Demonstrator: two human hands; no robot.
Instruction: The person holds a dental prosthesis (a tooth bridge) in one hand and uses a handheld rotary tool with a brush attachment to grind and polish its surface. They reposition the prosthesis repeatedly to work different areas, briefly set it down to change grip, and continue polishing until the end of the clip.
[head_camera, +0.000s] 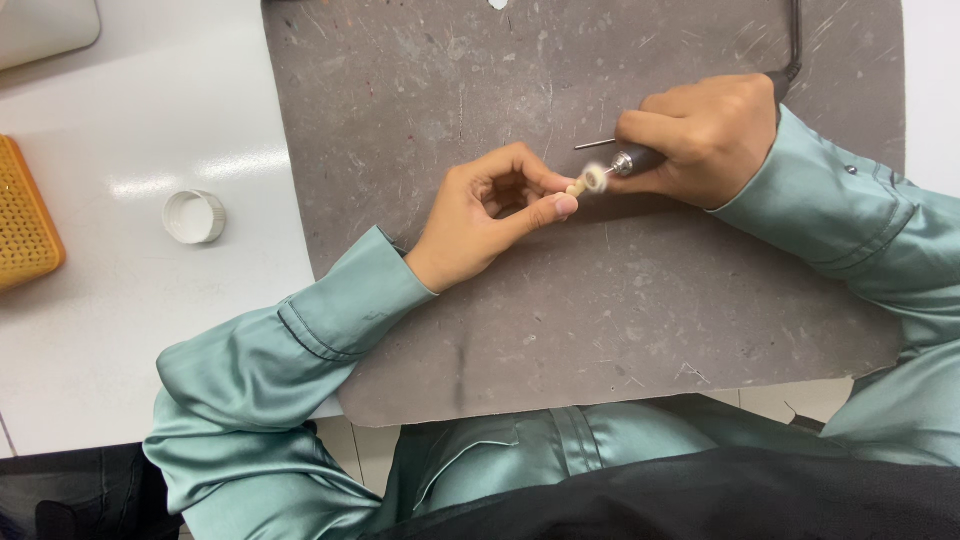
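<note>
Your left hand (480, 215) is pinching a small cream-coloured piece (574, 188) between thumb and forefinger, fingers closed tight on it, right over the middle of the grey mat (600, 320) that covers the far half of the desk (130, 330). Your right hand (705, 135) is wrapped fully around a slim rotary tool (635, 160), dark grip with a metal collar, and its little white buffing wheel (594, 179) is blurred and appears to be touching the piece. Here's the risk as I judge it: that wheel sits just beside your left thumb tip, so a small slip could run it onto skin or nail. The piece is tiny and looks smooth, so too much pressure could flick it out of your pinch and off across the mat. The dark cord (796, 40) runs up toward the far edge of the mat, and a tug on it could pull the tool off line. A thin metal pin (596, 144) lies on the mat near your right knuckles, easy to nudge. The mat itself is matte, scuffed and scratched all over, with rounded corners. Your satin green sleeves (300, 350) look slippery and loose at the cuffs. Off by the left edge of the glossy white desk sit a ribbed white cap (194, 216) and an orange perforated tray (25, 225), well apart from your hands.
</note>
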